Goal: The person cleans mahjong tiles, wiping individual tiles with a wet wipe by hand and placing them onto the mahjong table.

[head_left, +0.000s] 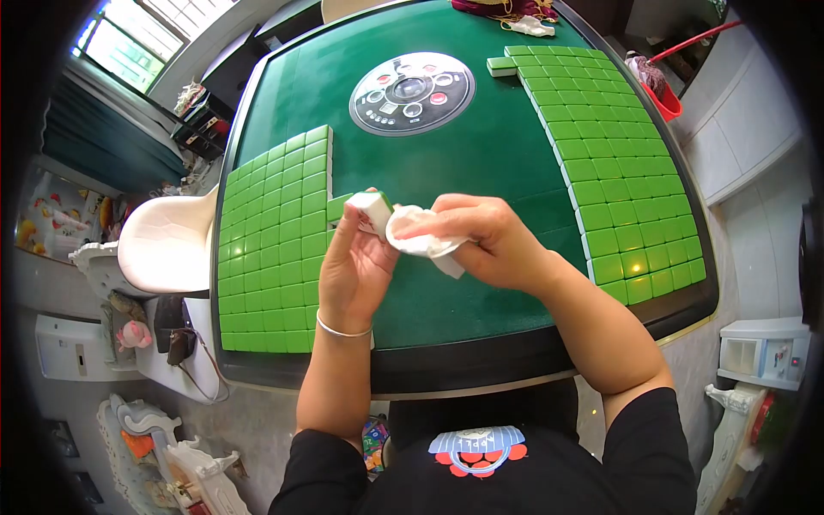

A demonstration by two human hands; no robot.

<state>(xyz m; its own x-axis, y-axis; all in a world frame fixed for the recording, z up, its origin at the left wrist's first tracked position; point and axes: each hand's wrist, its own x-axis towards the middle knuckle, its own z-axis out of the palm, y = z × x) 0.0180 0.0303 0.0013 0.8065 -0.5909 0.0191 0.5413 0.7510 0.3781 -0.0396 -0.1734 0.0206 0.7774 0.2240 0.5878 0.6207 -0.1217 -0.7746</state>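
Note:
Between the thumb and fingers of my left hand (354,266) is a mahjong tile (371,210), its white face turned partly toward me and its green back at the far side. My right hand (489,236) pinches a white tissue or cloth (421,233) against the tile's right edge. A bracelet circles my left wrist. Just behind the left fingers, a green tile (340,209) juts out from the left block of tiles (275,245). These tiles lie green side up in tight rows.
Another block of green tiles (614,163) covers the right side of the mahjong table (481,300), with one tile (501,66) sticking out at its far end. A round control panel (412,93) sits mid-table. A dark red cloth (502,7) lies at the far edge; a white chair (167,240) stands left.

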